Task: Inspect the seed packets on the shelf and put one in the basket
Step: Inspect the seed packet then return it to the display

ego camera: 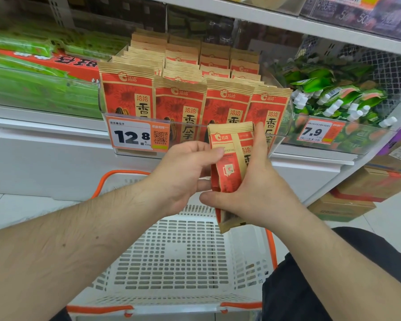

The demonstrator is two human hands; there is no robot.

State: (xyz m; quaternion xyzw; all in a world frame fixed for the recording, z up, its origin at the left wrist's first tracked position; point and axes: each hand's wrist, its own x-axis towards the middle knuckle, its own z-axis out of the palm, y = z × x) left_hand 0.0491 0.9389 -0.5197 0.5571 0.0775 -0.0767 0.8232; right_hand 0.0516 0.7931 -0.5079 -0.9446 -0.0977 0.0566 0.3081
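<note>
both hands on one seed packet, held upright. right hand wraps its right edge, thumb under; left hand pinches the left edge. white basket with orange handles directly below the hands. rows of matching packets in a clear bin just beyond the fingers.

Single head-worn wide-angle view, aimed forward and down from above and behind the grip, close enough that both forearms fill the lower corners. Grip near frame centre, where the left hand and right hand meet on one sunflower seed packet. Beyond and above the grip, facing the lens, the clear shelf bin of matching packets with its 12.8 price tag. Directly below the grip, the white basket seen from overhead. Edges bent and blurred by the lens. No second view, so nothing shared.
</note>
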